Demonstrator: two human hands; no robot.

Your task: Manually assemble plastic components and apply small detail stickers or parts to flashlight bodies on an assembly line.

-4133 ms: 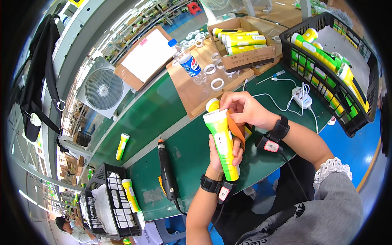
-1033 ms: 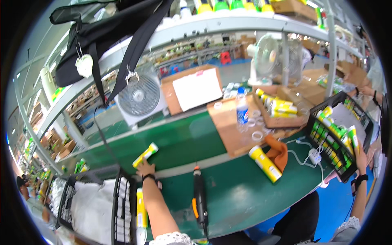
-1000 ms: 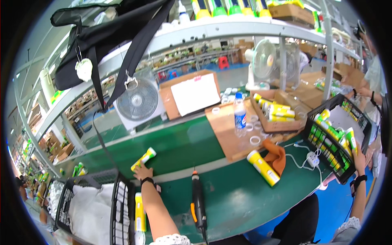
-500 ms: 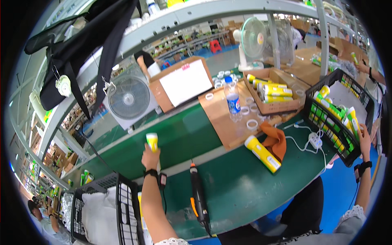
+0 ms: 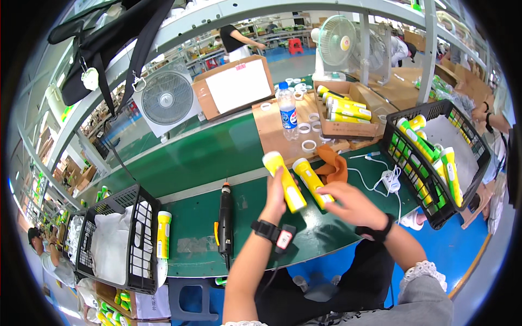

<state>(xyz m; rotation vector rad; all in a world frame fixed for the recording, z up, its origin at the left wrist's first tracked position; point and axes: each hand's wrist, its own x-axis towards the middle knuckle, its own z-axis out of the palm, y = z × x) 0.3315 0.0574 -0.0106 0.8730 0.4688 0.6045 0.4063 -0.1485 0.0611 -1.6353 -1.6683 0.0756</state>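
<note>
My left hand [image 5: 275,196] is closed round a yellow flashlight [image 5: 288,187], tilted with its pale head pointing up and away. A second yellow flashlight [image 5: 309,176] lies on the green bench beside it. My right hand [image 5: 353,205] is over that flashlight's near end, fingers stretched out; whether they touch it I cannot tell. An orange cloth [image 5: 333,165] is bunched just behind. To the left, a black electric screwdriver [image 5: 225,225] lies on the bench.
At right stands a black crate [image 5: 429,216] of yellow and green flashlights; at left, another crate [image 5: 136,239] with white lining, a flashlight [image 5: 163,234] beside it. Behind are a bottle [image 5: 288,117], white rings [image 5: 309,145] and a carton [image 5: 348,129] of flashlights. A white cable [image 5: 390,179] lies right.
My left hand has come from the far left to the middle with a flashlight. My right hand has left the right crate and moved over the flashlight on the bench. The view has shifted.
</note>
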